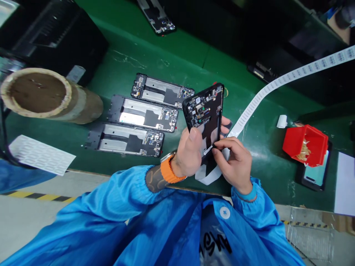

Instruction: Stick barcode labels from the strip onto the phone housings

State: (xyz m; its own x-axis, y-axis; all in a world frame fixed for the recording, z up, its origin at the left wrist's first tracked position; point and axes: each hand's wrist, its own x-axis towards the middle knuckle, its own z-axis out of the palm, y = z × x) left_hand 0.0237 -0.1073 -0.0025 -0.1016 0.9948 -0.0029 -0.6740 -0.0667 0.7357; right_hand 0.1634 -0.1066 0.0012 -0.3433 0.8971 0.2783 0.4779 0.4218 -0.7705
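My left hand [190, 151] grips an opened phone [203, 111] by its sides and holds it tilted above the bench. Its bare circuit board and a dark battery area face me. With thumb and forefinger pinched together, my right hand [234, 159] is at the phone's lower part, at the end of a small white label [208, 150] lying against the inside. A long strip of barcode labels [257, 98] runs behind my right hand and loops below it. Left of the held phone, three more opened phones [166, 92], [146, 113], [130, 140] lie side by side.
A brown cardboard tube [85, 105] stands at left, near a white label sheet [41, 154]. At right, a red bin [291, 142] holds rubber bands, beside a phone with a lit screen [313, 175] and white paper [345, 184]. Another opened phone [156, 16] lies at the back.
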